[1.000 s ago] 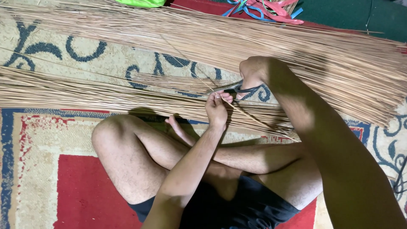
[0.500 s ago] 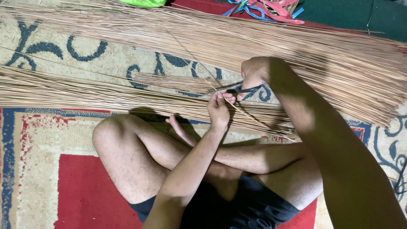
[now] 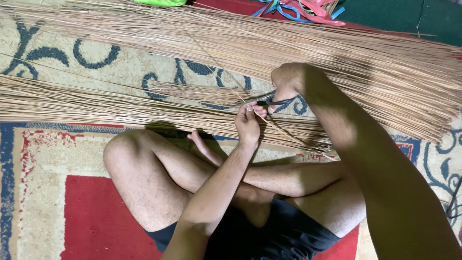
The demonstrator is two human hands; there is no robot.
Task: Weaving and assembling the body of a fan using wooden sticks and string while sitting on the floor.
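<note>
I sit cross-legged on a patterned carpet. My right hand (image 3: pixel 288 82) grips black-handled scissors (image 3: pixel 262 100), blades pointing left. My left hand (image 3: pixel 248 123) pinches a single thin tan stick (image 3: pixel 231 89) just below the blades; the stick runs up and left from my fingers, across the blades. A near bundle of long tan sticks (image 3: pixel 96 106) lies across the carpet in front of my knees. A larger, thicker pile of sticks (image 3: pixel 337 58) lies beyond it, fanning out to the right.
The carpet (image 3: pixel 43 192) is red, cream and blue. Blue and red plastic strips (image 3: pixel 308 9) lie at the top, a green object (image 3: pixel 161 2) at the top edge. A dark green surface (image 3: pixel 433 19) is at the top right.
Almost nothing moves; both hands stay at the stick, shifting only a few pixels.
</note>
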